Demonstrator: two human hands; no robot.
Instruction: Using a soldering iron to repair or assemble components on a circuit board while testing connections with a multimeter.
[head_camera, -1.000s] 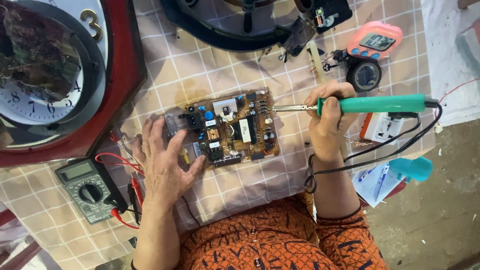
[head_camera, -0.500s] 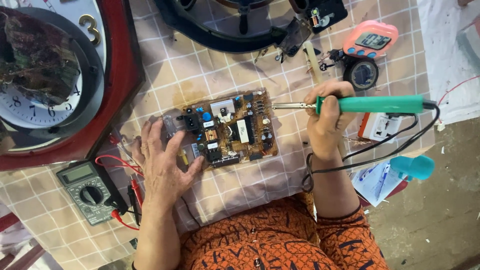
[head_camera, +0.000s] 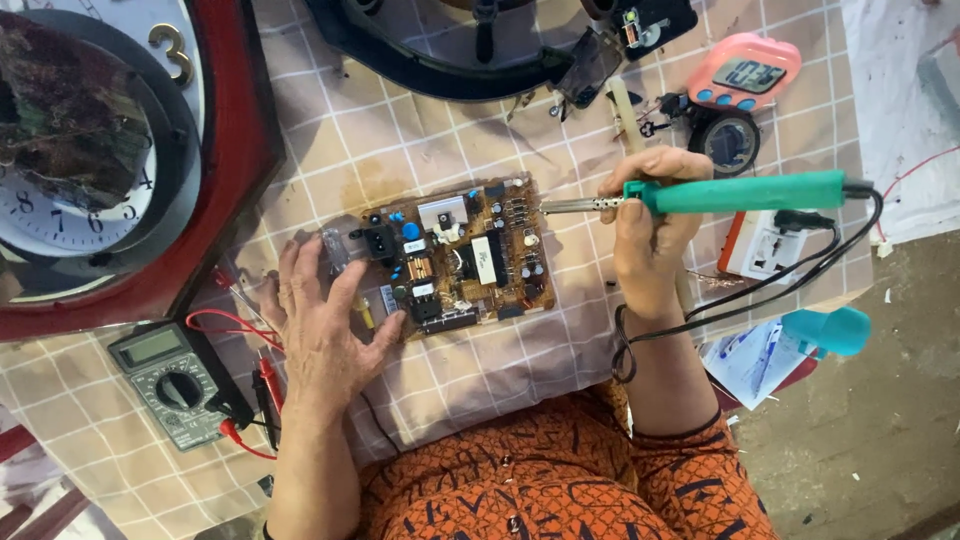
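Two bare hands are at work over a brown rectangular circuit board (head_camera: 455, 258) crowded with small components, which lies flat on a beige checked cloth (head_camera: 330, 130) in front of the person. Left hand (head_camera: 325, 325) rests palm down with fingers spread, its fingertips on the board's left edge, pinning rather than gripping it. Right hand (head_camera: 650, 235) is closed firmly around the green handle of a corded soldering iron (head_camera: 735, 192), held level with its metal tip just off the board's right edge and apparently not touching. Judged step: the board is steadied and the iron is poised for a joint; the following move would call for lowering the tip precisely onto one point while the board stays fixed. A grey multimeter with red and black probes (head_camera: 170, 380) lies near the left wrist; an orange digital timer (head_camera: 745, 72) sits well apart at the top. A red-framed wall clock (head_camera: 130, 150) is cut off at the left border. Which joint is aimed at cannot be made out, and the iron's cable runs out of sight under the right forearm.
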